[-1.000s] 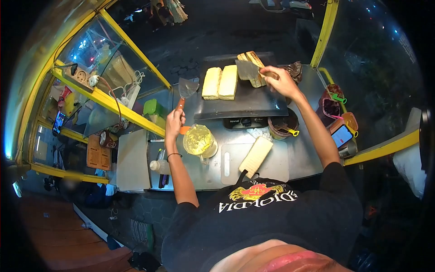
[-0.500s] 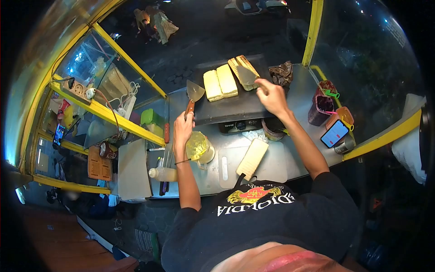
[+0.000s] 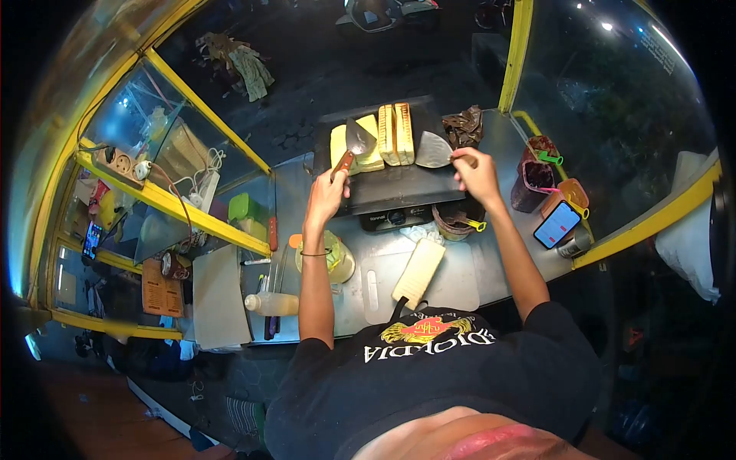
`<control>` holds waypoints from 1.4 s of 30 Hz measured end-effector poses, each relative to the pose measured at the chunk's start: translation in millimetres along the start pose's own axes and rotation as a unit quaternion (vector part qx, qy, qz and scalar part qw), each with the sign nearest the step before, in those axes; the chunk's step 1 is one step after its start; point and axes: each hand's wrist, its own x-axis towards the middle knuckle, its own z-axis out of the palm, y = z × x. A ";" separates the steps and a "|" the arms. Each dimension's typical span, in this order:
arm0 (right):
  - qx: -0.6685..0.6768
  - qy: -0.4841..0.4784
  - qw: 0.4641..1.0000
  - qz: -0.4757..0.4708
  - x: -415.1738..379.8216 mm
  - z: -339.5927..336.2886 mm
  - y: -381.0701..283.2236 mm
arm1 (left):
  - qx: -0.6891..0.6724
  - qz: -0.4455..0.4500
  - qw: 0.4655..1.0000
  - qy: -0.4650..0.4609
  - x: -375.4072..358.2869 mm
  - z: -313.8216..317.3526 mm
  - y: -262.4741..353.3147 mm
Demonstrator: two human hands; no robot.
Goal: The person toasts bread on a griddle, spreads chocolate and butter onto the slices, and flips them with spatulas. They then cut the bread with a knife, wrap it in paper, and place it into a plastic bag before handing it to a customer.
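While the left hand's (image 3: 327, 195) fingers close round a spatula (image 3: 362, 139) over the pale bread (image 3: 338, 146), the right hand's (image 3: 478, 178) grip a wide scraper (image 3: 434, 150) beside the browned bread (image 3: 395, 135). Both breads rest on the griddle (image 3: 406, 185). Positioning them seems in hand; shifting the browned pieces would call for level, steady blades.

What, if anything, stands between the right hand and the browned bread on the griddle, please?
Only the spatula that the right hand holds: its blade is beside the browned bread on the griddle, and nothing else is visible in between.
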 end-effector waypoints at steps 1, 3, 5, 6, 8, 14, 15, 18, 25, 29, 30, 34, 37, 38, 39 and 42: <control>0.031 -0.032 0.999 0.021 11.9 -11.2 18.6 | 0.015 0.018 1.000 0.000 0.8 -4.3 -0.8; 0.057 -0.031 0.992 0.106 26.3 -10.4 30.3 | 0.034 0.035 0.999 -0.003 7.6 -4.6 1.5; 0.068 -0.027 0.985 0.154 37.1 3.8 31.3 | 0.071 0.052 0.996 -0.035 12.6 2.3 11.2; 0.106 -0.019 0.979 0.171 44.0 17.0 35.6 | 0.071 0.049 0.996 -0.038 13.1 11.1 13.4; 0.175 -0.024 0.967 0.186 56.1 38.4 40.2 | 0.132 0.080 0.987 -0.048 13.7 29.6 20.4; -0.101 0.007 0.992 -0.080 15.1 30.5 2.5 | 0.069 0.075 0.993 -0.053 -0.9 18.1 23.7; -0.101 0.010 0.992 -0.082 5.6 22.4 0.3 | 0.062 0.059 0.995 -0.060 -4.7 15.8 22.5; -0.034 -0.004 0.999 0.034 -6.7 -17.4 3.8 | 0.074 0.034 0.993 -0.087 -2.1 18.9 13.5; 0.125 -0.032 0.979 0.160 21.2 6.8 26.0 | 0.069 0.053 0.991 -0.106 -0.9 45.9 20.5; -0.052 0.007 0.999 0.000 -6.0 8.0 -29.0 | 0.073 0.044 0.991 -0.102 -7.6 37.0 14.3; -0.056 0.018 0.998 -0.029 -13.8 2.8 -28.6 | 0.085 0.034 0.991 -0.101 -12.1 33.2 15.6; 0.004 -0.032 0.996 0.083 -24.4 -27.5 -4.9 | 0.104 0.038 0.988 -0.105 -21.1 28.0 18.4; 0.077 -0.040 0.987 0.134 -15.2 -26.0 13.4 | 0.113 0.031 0.989 -0.089 -27.3 36.6 27.2; 0.120 -0.032 0.978 0.165 -10.8 -21.7 16.6 | 0.122 0.031 0.989 -0.081 -30.5 39.7 30.3; 0.140 -0.047 0.973 0.176 -4.1 -16.9 20.2 | 0.122 0.025 0.989 -0.078 -32.1 42.7 31.3; 0.172 -0.087 0.966 0.175 12.6 5.8 31.6 | 0.099 0.016 0.992 -0.082 -32.2 48.8 34.5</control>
